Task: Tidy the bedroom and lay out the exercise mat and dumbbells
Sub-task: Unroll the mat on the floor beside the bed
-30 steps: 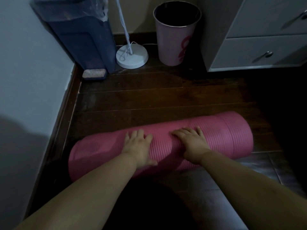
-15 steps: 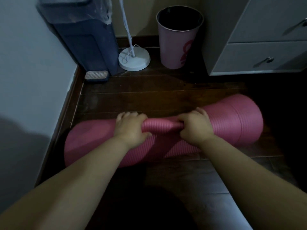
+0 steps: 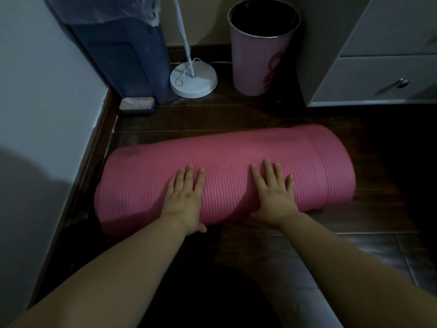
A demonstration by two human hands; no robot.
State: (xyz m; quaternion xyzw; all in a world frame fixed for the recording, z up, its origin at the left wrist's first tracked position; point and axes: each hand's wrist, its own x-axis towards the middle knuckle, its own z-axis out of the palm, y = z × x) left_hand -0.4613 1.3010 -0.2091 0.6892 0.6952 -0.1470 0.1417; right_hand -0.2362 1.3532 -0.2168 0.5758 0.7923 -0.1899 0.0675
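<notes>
Fingers: left hand [image 3: 185,200] and right hand [image 3: 274,192] both flat, fingers [image 3: 189,174] straight and slightly spread, palms down, gripping nothing.
Contact: both hands press on the top of the rolled pink exercise mat [image 3: 224,174], near its middle, side by side but apart.
Mat: still rolled, ribbed surface, lying crosswise on the floor [image 3: 212,114]; left end near the skirting of the wall [image 3: 35,114].
Floor: dark wood boards, dim light.
Beyond mat: white round lamp base [image 3: 194,79] with cord; pink bin [image 3: 262,48] just right of it; dark blue container [image 3: 123,48] in the corner.
Right: grey drawer unit [image 3: 378,74], metal handle.
</notes>
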